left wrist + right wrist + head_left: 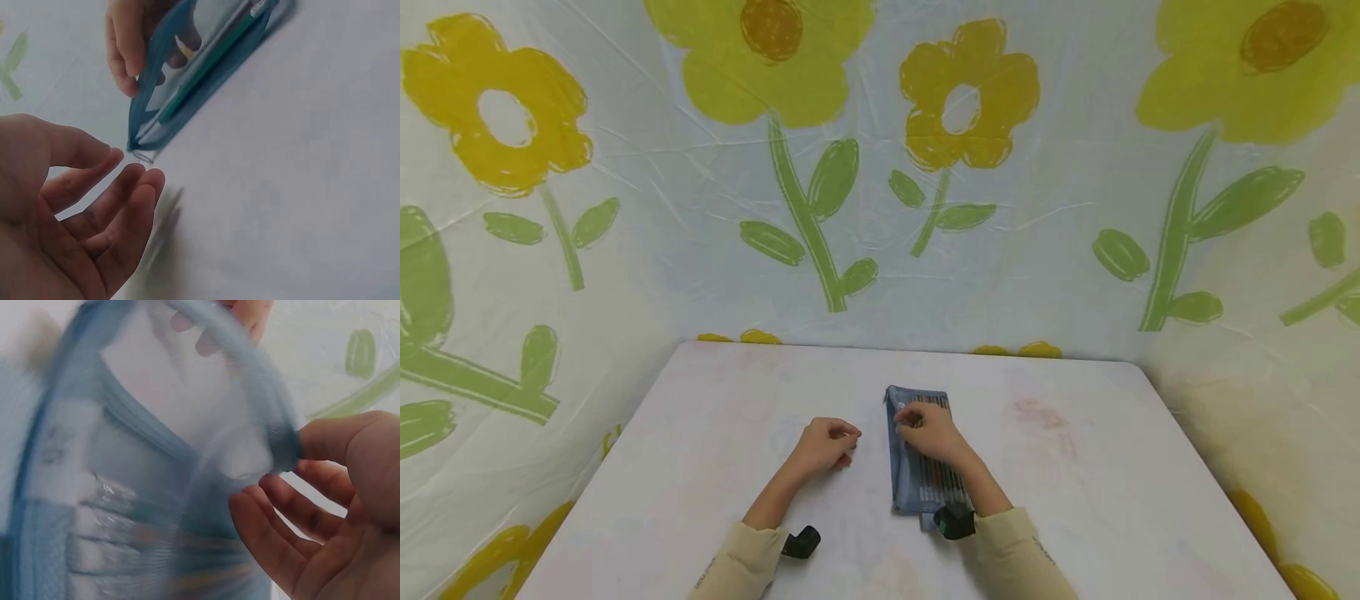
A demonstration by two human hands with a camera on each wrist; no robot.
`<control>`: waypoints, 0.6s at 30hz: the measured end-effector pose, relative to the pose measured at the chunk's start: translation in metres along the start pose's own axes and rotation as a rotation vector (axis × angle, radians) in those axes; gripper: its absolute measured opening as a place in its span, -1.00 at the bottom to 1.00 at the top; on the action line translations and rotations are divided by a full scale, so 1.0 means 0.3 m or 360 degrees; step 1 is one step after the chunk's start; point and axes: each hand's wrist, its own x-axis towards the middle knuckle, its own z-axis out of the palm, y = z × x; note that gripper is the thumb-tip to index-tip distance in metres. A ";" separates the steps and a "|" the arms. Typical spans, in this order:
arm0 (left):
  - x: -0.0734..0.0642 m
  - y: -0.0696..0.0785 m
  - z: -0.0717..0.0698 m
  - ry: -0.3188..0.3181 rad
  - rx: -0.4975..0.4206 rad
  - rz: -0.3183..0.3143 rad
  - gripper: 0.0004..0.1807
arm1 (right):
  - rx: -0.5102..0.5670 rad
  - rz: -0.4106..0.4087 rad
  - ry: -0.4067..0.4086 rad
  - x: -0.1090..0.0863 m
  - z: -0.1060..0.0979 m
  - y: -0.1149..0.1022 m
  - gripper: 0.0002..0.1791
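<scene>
A blue zip pouch [904, 483] with a see-through window lies lengthwise on the white table. Several slim, pencil-like sticks [936, 477] show through its window, and one green stick [209, 72] stands out in the left wrist view. With thumb and fingers, my right hand [934, 433] pinches the pouch's edge; the right wrist view shows that edge [278, 434] lifted and bowed, though blurred. Left of the pouch is my left hand [823, 446], its fingers loosely bent and holding nothing. In the left wrist view its fingertips are close to the pouch's corner [132, 142], apart from it.
The white tabletop [715, 467] reaches back to a hanging cloth [1045, 275] printed with yellow flowers, which also runs along both sides. Black wrist cameras [955, 522] sit at both sleeve cuffs. A small tab [927, 522] sticks out at the pouch's near end.
</scene>
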 end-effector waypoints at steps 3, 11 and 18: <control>-0.011 -0.028 -0.010 -0.0019 0.0021 -0.0023 -0.79 | 0.0048 0.0047 0.0002 -0.015 0.017 0.005 -0.73; -0.053 -0.065 -0.046 -0.0031 0.0164 0.0044 -0.83 | 0.0079 0.0112 -0.0001 -0.031 0.039 0.006 -0.63; -0.078 -0.042 -0.112 0.0060 0.0517 0.0223 -0.84 | 0.0125 0.0070 0.0052 -0.032 -0.018 0.010 -0.69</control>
